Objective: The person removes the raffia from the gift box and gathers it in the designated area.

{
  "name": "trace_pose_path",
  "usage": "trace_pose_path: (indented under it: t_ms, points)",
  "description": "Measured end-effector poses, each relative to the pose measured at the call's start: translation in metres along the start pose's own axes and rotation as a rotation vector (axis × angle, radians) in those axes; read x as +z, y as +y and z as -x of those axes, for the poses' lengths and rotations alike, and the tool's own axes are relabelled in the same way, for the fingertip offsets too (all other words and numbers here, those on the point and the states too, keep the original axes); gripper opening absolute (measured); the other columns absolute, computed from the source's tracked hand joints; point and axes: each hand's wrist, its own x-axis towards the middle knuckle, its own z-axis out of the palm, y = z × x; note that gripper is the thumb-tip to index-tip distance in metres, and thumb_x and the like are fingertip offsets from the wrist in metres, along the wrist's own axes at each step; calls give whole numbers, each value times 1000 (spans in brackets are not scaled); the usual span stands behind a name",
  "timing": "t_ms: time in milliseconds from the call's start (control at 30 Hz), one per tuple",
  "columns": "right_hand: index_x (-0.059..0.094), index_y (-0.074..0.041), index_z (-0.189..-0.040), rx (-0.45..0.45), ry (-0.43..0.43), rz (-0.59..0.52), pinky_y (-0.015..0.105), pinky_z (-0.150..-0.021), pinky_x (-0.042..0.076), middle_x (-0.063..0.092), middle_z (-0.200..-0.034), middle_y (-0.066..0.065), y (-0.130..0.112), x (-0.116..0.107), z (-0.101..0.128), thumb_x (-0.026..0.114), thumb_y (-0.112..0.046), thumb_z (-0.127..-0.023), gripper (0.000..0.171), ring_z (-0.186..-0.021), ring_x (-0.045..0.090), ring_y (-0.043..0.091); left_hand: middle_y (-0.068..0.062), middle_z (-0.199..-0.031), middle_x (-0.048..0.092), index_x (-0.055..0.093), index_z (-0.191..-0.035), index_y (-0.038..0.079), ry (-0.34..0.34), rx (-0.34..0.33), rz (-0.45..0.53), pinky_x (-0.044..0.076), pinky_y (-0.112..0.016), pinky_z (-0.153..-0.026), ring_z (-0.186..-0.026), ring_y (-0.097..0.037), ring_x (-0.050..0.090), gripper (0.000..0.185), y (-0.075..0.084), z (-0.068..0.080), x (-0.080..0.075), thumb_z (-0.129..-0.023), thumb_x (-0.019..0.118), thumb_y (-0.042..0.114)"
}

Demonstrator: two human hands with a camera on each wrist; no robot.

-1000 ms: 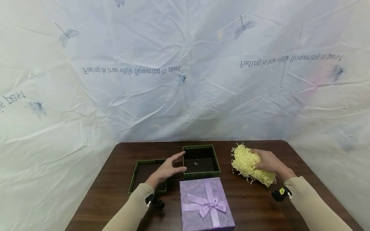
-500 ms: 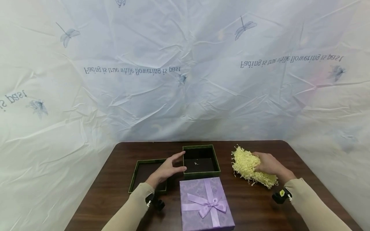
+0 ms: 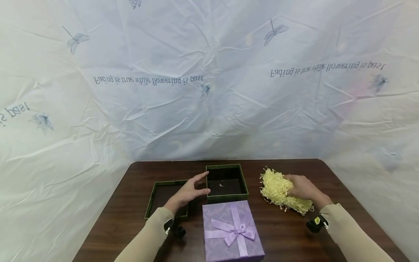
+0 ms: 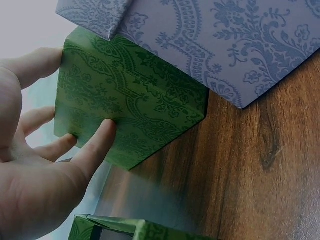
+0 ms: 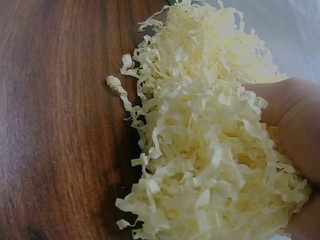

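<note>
My left hand (image 3: 184, 193) spreads its straight fingers and thumb against the left wall of an uncovered green box (image 3: 227, 198) in the head view. In the left wrist view its fingertips touch the patterned green side (image 4: 130, 95). Inside that box the bottom is dark, with a small pale scrap (image 3: 222, 185) on it. Over at the right, my right hand (image 3: 302, 187) grips a fluffy clump of yellow shredded paper (image 3: 276, 187). The crinkled strips (image 5: 200, 150) fill much of the right wrist view and hide most of the fingers.
A lilac gift box (image 3: 226, 222) with a ribbon bow (image 3: 240, 233) stands just in front of the green box. To the left, partly behind my left hand, lies a shallow green-edged lid (image 3: 163, 196). A pale printed sheet (image 3: 209, 109) hangs behind the brown table (image 3: 288, 236).
My right hand and the shredded paper have shifted slightly toward me. My left hand and the boxes stay where they were.
</note>
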Motion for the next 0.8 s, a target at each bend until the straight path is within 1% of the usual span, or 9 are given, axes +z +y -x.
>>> trace_pose_path:
  t_ms: [233, 367, 467, 633, 733, 800]
  points:
    - [51, 6, -137, 3, 3, 15, 23, -43, 27, 51, -133, 36, 0, 3, 0, 66, 1, -73, 66, -44, 24, 8, -15, -159, 26, 33, -153, 25, 0, -5, 7, 42, -55, -104, -140, -36, 34, 75, 1, 0, 0, -89, 73, 24]
    - [51, 6, -137, 0, -4, 22, 23, -42, 27, 52, -132, 35, -1, 3, 0, 66, 0, -74, 65, -44, 24, 8, -17, -158, 26, 31, -154, 19, -3, -2, 8, 42, -56, -103, -140, -38, 34, 77, 0, 0, 0, -90, 73, 23]
    - [50, 6, -137, -1, -17, 17, 23, -42, 27, 53, -131, 34, -1, 2, -1, 66, -1, -76, 64, -44, 25, 8, -16, -158, 26, 30, -154, 16, -5, 0, 3, 42, -56, -103, -140, -37, 34, 78, 1, 0, 0, -89, 73, 24]
    - [49, 5, -139, 17, -39, -6, 25, -42, 29, 50, -135, 34, -3, 1, -2, 68, -1, -78, 64, -44, 26, 8, -14, -159, 27, 32, -154, 22, 1, -3, 0, 42, -55, -103, -140, -37, 34, 77, 4, 1, -1, -89, 73, 26]
    - [48, 4, -140, 34, -54, -9, 26, -44, 31, 47, -139, 34, -4, 2, -1, 70, -3, -79, 66, -46, 30, 9, -13, -159, 26, 31, -154, 21, 1, -7, -4, 41, -56, -104, -140, -37, 34, 77, 4, 2, 0, -89, 73, 25]
    - [47, 5, -140, 29, -62, 9, 28, -47, 34, 45, -140, 35, -5, 1, 0, 73, -6, -79, 68, -51, 43, 10, -12, -159, 26, 30, -154, 19, -1, -10, -5, 41, -56, -104, -141, -36, 34, 78, 3, 3, 0, -90, 72, 24]
